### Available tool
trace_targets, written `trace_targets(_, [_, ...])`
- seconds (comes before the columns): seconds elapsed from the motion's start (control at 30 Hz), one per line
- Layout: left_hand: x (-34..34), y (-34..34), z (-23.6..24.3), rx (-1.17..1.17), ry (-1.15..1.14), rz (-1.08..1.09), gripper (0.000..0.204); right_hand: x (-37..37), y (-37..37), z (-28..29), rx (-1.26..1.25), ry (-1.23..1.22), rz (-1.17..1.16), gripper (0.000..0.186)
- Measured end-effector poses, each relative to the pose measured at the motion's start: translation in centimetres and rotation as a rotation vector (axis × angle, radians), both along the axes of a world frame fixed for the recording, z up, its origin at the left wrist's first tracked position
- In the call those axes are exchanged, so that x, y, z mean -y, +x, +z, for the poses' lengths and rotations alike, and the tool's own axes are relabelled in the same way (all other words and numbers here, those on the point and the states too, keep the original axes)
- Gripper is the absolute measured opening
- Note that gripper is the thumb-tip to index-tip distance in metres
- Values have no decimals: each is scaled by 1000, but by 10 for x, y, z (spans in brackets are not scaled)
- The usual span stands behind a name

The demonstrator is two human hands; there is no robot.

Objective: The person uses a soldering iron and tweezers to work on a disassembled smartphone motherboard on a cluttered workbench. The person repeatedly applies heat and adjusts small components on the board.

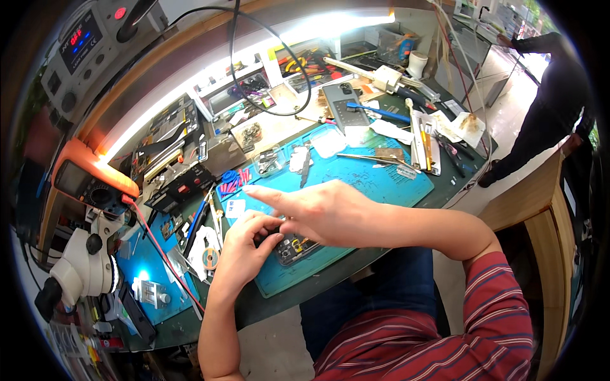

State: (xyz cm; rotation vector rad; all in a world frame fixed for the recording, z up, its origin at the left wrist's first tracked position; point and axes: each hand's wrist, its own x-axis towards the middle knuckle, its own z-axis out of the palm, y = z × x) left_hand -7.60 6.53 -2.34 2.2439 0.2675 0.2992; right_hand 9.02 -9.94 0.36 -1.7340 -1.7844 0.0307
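Note:
An opened smartphone (294, 250) lies near the front edge of the blue work mat, its dark inside and a yellow part showing. Curled at the phone's upper left end, my left hand (244, 246) has thumb and fingers closed on it. My right hand (316, 213) reaches over the phone from the right. Its index finger stretches out to the left, while the thumb is tucked beside the left fingertips. The other right fingers are folded; whatever is between them is hidden.
Left stand an orange multimeter (95, 181), a white microscope (79, 270) and a small metal fixture (150, 293). Behind are a small parts box (269, 162), red-handled pieces (235, 182), tweezers (368, 157), a grey phone (344, 106) and a blue brush (379, 112). A person (546, 95) stands right.

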Motion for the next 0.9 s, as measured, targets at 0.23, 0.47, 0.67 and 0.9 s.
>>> trace_targets(0.23, [-2,-6,2,-24,40,27,24,6,39,3,-415,68,-90,58])
trace_targets(0.47, [3,-2,5,-22,55,37,17,21,136,-27,-371,301,-546,48])
trace_targets(0.67, [2,-4,0,12,20,53,15,18,139,-33,-356,266,-571,51])
trace_targets(0.9, [1,-4,1,13,24,69,14,21,132,-28,-359,206,-534,53])
